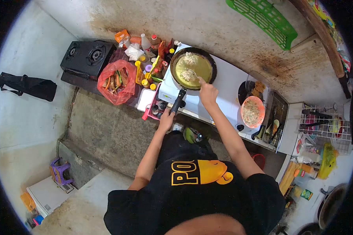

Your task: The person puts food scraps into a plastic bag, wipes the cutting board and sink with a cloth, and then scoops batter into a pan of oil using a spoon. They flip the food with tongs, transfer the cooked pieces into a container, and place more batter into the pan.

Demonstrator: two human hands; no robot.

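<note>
A dark frying pan [203, 64] with yellowish oil sits on the white stove. Two pale lumps of batter [190, 58] lie in the oil, one near the far rim and one nearer me. My left hand [167, 120] is closed around the end of the pan's black handle [179, 102]. Over the pan's near right rim, my right hand [208, 94] is closed, its fingertips toward the nearer lump. Whatever it may hold is too small to make out. To the right stands an orange bowl [262, 113] of pale batter with green flecks.
Browned fried pieces [258, 88] lie in a dark pan behind the bowl. Left of the stove are bottles and jars, a red plastic bag [106, 87] of vegetables and a black two-burner stove [82, 58]. A rack with utensils [276, 119] borders the stove's right end.
</note>
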